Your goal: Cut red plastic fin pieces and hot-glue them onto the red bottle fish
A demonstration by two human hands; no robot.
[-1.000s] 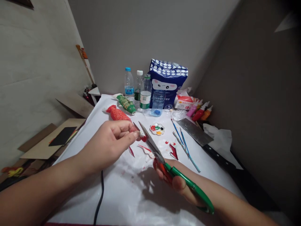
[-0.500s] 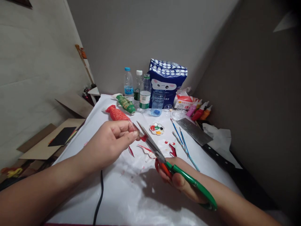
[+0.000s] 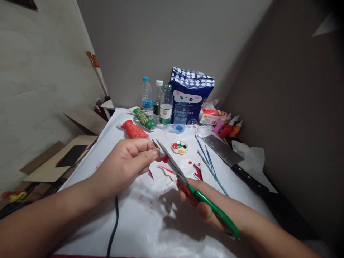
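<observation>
My right hand grips a pair of scissors with green and orange handles. Their blades point up and left, a little apart at the tips, against a small red piece. That piece is pinched between the thumb and fingers of my left hand, which hide most of it; its material is hard to make out. Below the blades, red-and-white scraps and a dark red scrap lie on the white sheet. Just beyond my left hand rests a red, fish-shaped painted piece.
Behind stand several plastic bottles and a blue bag. A green painted piece lies nearby. A paint palette, paintbrushes, a cleaver and paint tubes sit farther right. A black cable crosses the front left.
The scissor handles have swung slightly left and inward, and the blades have come closer together across the red piece. My left hand has hardly moved.
</observation>
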